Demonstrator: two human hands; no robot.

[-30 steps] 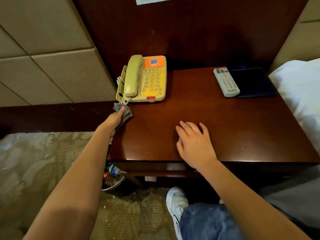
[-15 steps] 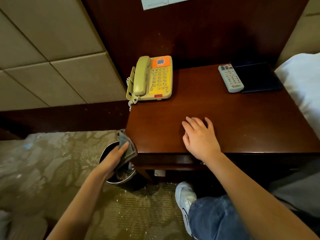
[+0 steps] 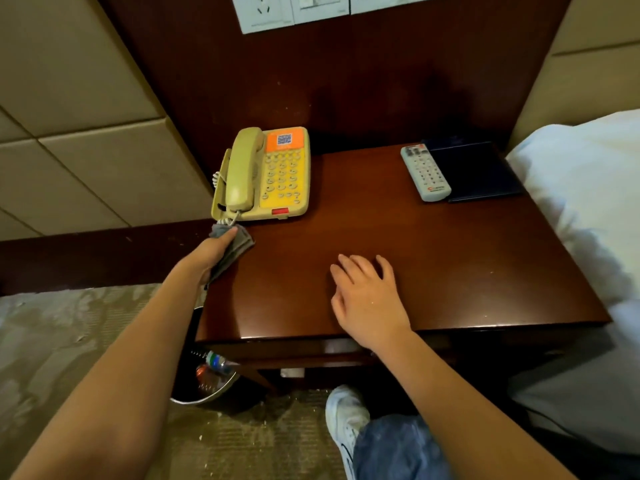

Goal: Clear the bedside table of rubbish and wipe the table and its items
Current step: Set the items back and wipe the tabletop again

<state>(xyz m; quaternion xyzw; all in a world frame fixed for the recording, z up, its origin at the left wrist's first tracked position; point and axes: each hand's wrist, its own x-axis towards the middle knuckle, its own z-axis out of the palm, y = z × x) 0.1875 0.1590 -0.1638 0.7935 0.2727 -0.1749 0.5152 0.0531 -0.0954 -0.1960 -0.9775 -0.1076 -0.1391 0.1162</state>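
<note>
Two hands in view, one cloth, one table. Fingers of the left hand [image 3: 212,250] curled round the grey cloth [image 3: 239,248], pressing it onto the bedside table [image 3: 398,230] at the left edge of the surface, just in front of the telephone. Flat on the surface near the middle of the front edge, the right hand [image 3: 367,296]: palm down, fingers straight and slightly spread, holding nothing. Well apart from the cloth, to its right and nearer the front edge.

One telephone [image 3: 273,174], cream with a yellow keypad and an orange label, at the far left corner. Its coiled cord [image 3: 227,220] just beside the cloth; touching or not, cannot tell. One white remote control [image 3: 425,172] near the far right corner, right against one dark flat folder [image 3: 481,171] by the right edge.

On the carpet [image 3: 242,441] below the front left corner, one round bin [image 3: 207,398] with a silvery rim. Inside it, one plastic bottle [image 3: 218,362] and one reddish item [image 3: 202,372], too dim to name. One white shoe [image 3: 346,414] on the carpet below the front edge. White bedding [image 3: 588,188] along the right edge of the table. One pale socket panel [image 3: 298,10] on the wood wall behind the far edge.
</note>
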